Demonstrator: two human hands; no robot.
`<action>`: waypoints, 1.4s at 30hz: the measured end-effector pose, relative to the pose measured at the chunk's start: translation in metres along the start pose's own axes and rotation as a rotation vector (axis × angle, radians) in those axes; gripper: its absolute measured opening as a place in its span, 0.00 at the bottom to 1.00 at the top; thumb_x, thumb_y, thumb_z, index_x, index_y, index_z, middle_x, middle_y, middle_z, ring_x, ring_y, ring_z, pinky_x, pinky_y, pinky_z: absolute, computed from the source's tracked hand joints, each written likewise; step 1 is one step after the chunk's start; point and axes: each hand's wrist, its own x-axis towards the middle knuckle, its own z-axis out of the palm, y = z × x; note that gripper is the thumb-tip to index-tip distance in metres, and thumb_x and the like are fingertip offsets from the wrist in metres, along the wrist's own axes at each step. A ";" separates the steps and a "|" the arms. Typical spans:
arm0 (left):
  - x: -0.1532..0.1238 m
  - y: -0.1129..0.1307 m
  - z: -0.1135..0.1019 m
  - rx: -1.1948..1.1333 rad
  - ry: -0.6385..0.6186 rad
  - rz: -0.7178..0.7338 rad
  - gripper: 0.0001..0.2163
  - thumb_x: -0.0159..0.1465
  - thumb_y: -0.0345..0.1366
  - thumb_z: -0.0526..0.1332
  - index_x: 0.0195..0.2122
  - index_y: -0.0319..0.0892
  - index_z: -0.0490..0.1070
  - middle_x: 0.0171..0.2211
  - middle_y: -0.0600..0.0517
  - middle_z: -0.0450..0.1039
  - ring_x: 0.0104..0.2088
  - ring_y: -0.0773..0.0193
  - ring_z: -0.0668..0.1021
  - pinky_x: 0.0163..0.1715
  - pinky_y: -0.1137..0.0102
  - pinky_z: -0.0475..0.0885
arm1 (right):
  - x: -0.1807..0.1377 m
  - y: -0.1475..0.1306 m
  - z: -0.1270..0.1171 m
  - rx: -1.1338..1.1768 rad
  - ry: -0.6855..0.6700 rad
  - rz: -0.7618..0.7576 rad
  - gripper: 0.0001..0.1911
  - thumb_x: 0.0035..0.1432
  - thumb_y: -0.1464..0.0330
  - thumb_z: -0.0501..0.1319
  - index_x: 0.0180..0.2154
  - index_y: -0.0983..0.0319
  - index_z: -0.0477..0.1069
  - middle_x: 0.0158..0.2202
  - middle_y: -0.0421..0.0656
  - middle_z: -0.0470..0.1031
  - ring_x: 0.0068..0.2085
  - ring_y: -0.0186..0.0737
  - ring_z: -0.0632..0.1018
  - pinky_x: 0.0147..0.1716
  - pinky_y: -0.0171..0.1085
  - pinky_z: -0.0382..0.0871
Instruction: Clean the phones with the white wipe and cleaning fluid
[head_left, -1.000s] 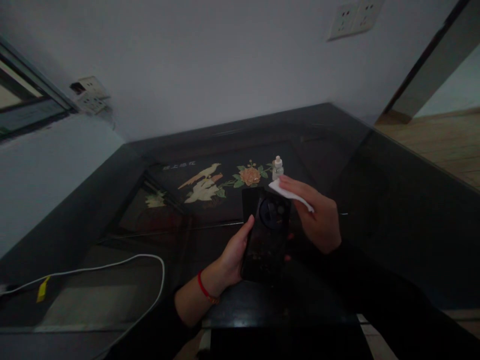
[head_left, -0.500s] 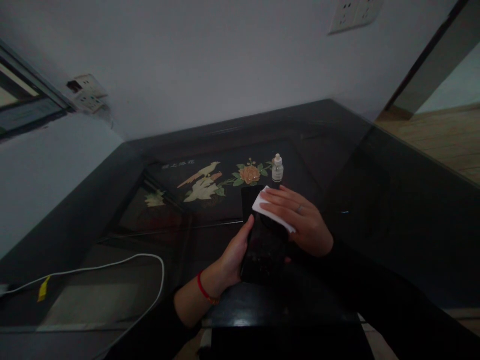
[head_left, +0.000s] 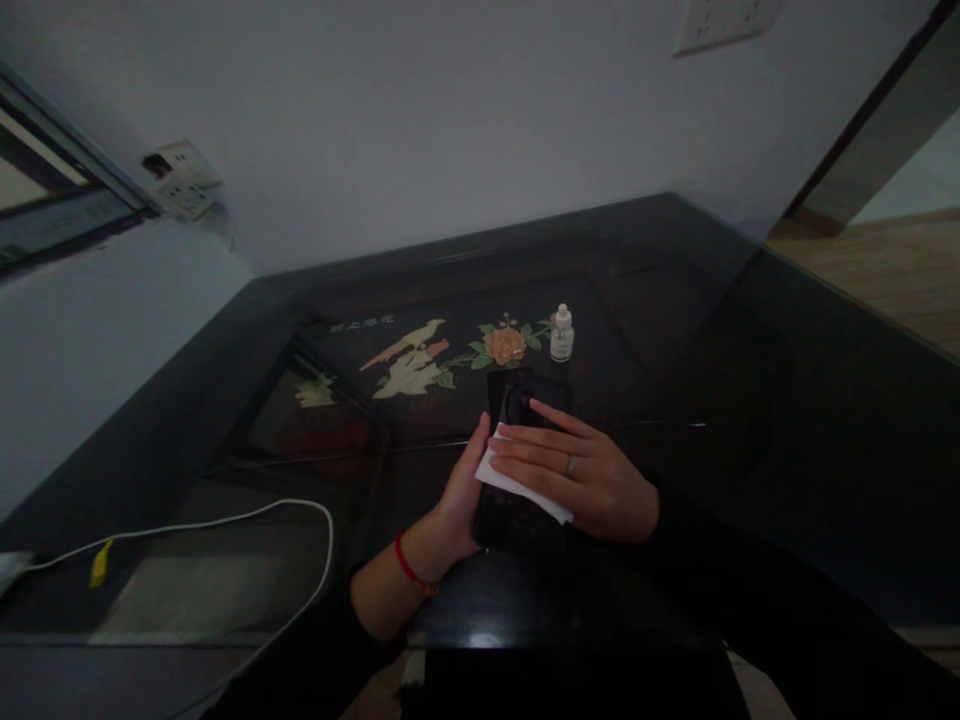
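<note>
My left hand (head_left: 459, 500), with a red string at the wrist, grips a black phone (head_left: 525, 400) from its left side, back and round camera bump facing up. My right hand (head_left: 577, 470), a ring on one finger, lies flat over the middle of the phone and presses a small white wipe (head_left: 517, 488) against it with the fingers held together. A small clear dropper bottle with a white cap (head_left: 561, 335) stands upright on the table just beyond the phone.
The dark glass-topped table (head_left: 750, 400) has a bird-and-flower inlay (head_left: 450, 355) behind the phone. A white cable (head_left: 225, 520) with a yellow tag runs across the near left. Wall sockets (head_left: 180, 180) sit at the left corner; wooden floor (head_left: 885, 270) shows at right.
My right hand has slid the white wipe from the camera end of the phone down toward me, onto the phone's middle. The left hand keeps its hold.
</note>
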 end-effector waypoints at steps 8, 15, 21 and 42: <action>-0.001 0.001 0.003 -0.002 0.044 0.039 0.23 0.67 0.52 0.50 0.30 0.38 0.74 0.21 0.52 0.73 0.22 0.69 0.75 0.30 0.73 0.70 | 0.002 0.000 0.000 -0.046 -0.026 0.046 0.18 0.65 0.75 0.51 0.55 0.65 0.68 0.53 0.49 0.75 0.58 0.45 0.72 0.61 0.54 0.61; -0.010 0.013 0.008 0.137 -0.063 0.198 0.27 0.68 0.53 0.44 0.53 0.37 0.70 0.34 0.46 0.78 0.36 0.58 0.79 0.45 0.61 0.70 | -0.005 0.014 -0.014 -0.031 0.087 0.051 0.17 0.59 0.73 0.58 0.50 0.60 0.72 0.44 0.46 0.81 0.51 0.46 0.78 0.58 0.55 0.65; -0.011 0.009 0.004 0.278 -0.259 0.014 0.34 0.66 0.58 0.38 0.61 0.39 0.63 0.48 0.40 0.76 0.40 0.51 0.80 0.44 0.54 0.70 | -0.009 0.025 -0.026 -0.103 0.229 0.329 0.23 0.60 0.76 0.55 0.56 0.58 0.68 0.53 0.46 0.75 0.56 0.45 0.75 0.59 0.52 0.65; -0.013 0.010 0.019 0.124 -0.037 0.196 0.29 0.68 0.52 0.41 0.60 0.39 0.63 0.47 0.43 0.76 0.49 0.52 0.77 0.52 0.55 0.67 | -0.007 0.012 -0.016 -0.033 0.138 0.184 0.21 0.62 0.75 0.55 0.56 0.62 0.68 0.52 0.50 0.76 0.54 0.43 0.76 0.53 0.47 0.73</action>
